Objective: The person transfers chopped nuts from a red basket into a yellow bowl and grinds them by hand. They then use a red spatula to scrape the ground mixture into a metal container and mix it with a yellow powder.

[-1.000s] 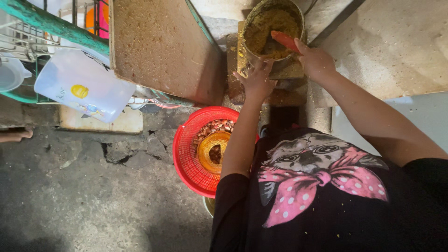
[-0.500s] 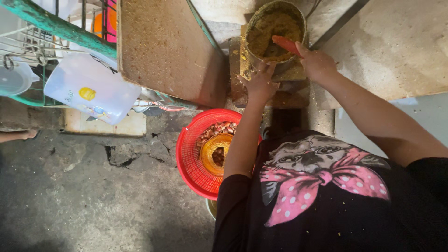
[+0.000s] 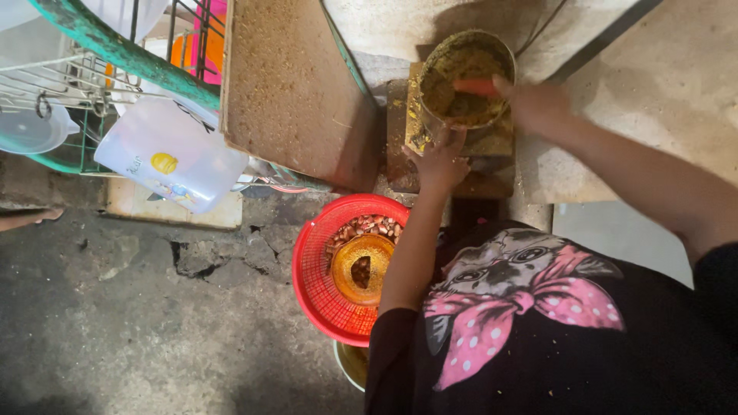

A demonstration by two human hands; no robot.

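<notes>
Cracked concrete floor (image 3: 115,323) lies below, with a red basket (image 3: 319,280) of strained residue set on it. Higher up, a round container (image 3: 465,77) of yellow-green paste is gripped at the rim by the left hand (image 3: 438,161). An orange-handled utensil (image 3: 477,86) is clasped by the right hand (image 3: 534,104); much paste is left inside.

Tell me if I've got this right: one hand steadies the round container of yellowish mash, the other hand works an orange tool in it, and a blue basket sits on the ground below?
Not quite: the basket is red, not blue, as the head view shows. The rest holds: the left hand steadies the round container of yellowish mash, and the right hand works an orange tool in it.
</notes>
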